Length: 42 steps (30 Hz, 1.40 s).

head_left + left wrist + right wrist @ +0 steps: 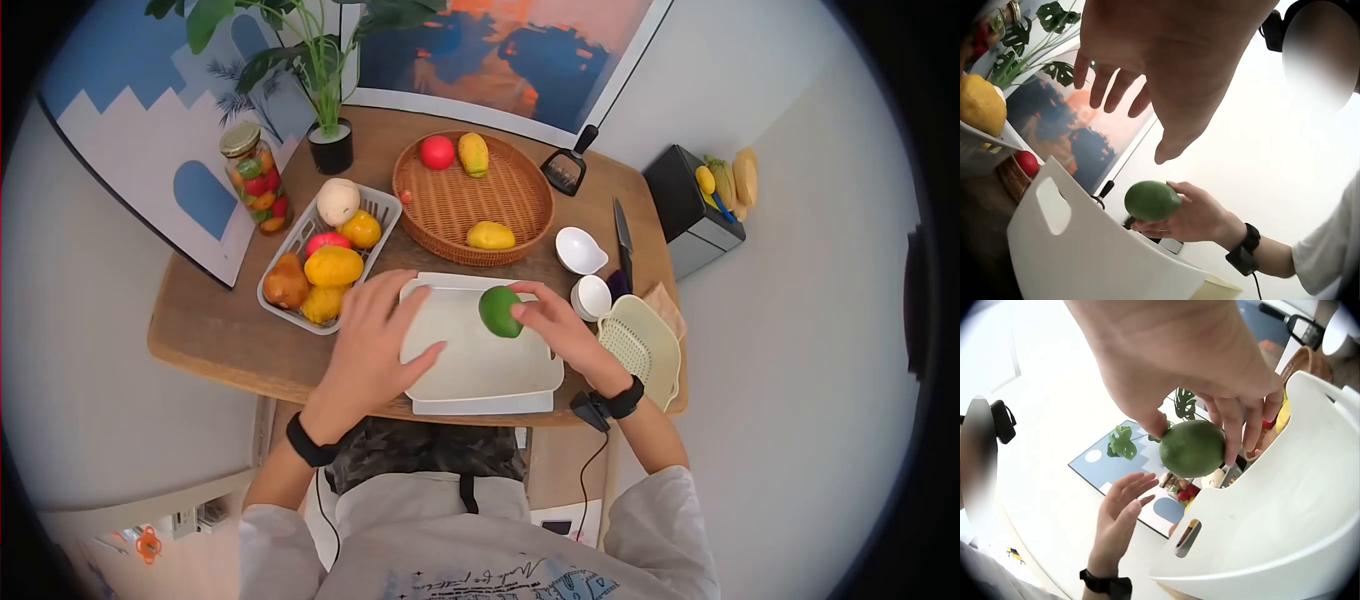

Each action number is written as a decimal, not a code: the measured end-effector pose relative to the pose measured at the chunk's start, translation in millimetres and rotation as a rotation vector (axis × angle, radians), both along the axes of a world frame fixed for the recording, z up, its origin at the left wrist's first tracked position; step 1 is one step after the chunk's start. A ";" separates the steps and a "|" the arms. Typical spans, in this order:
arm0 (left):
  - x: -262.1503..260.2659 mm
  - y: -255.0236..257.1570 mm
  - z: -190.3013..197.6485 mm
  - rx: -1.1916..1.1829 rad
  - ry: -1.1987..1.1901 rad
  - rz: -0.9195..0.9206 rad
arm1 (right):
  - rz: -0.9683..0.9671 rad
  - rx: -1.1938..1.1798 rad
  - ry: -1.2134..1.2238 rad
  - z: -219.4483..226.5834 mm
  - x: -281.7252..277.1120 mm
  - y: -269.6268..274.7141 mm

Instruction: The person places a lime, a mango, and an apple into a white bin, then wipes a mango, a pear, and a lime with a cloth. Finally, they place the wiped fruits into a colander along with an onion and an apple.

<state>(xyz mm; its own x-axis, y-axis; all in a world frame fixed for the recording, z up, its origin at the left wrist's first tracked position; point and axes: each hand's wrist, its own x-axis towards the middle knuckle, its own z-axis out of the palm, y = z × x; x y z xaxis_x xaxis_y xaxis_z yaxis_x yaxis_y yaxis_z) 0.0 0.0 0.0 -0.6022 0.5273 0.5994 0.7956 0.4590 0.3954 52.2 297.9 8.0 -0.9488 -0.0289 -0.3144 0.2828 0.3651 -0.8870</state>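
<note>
My right hand point(562, 328) pinches a smooth green oval fruit point(501, 311) between thumb and fingertips. It holds the fruit over the white bin point(430, 350), which has cut-out handles. In the right wrist view the thumb presses one end of the fruit point(1192, 449) and the fingers its other side. My left hand point(372, 335) hovers at the bin's left side with fingers spread and nothing in it. The left wrist view shows that palm point(1166, 69) above the bin's wall point(1085, 250).
A grey basket of fruit point(385, 212) stands left of the bin. Behind is a round wicker tray point(440, 205) with several fruits. To the right are white bowls point(580, 250), a knife point(623, 235) and a pale green colander point(655, 350). A glass jar point(243, 160) and potted plant point(331, 150) stand back left.
</note>
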 end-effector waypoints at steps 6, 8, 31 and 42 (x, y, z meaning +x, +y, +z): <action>-3.2 43.7 22.5 0.002 0.049 -0.219 | 0.024 -0.595 0.045 -18.1 5.8 -8.4; -3.3 54.3 12.8 0.011 0.017 -0.273 | 0.067 -0.689 0.020 -18.9 13.6 -10.0; -9.7 37.3 56.7 0.303 -0.038 -0.159 | -0.005 -0.145 0.195 11.1 56.5 13.0; -16.6 22.5 8.5 -0.012 -0.130 -0.145 | -0.048 -0.176 0.207 12.2 67.5 17.5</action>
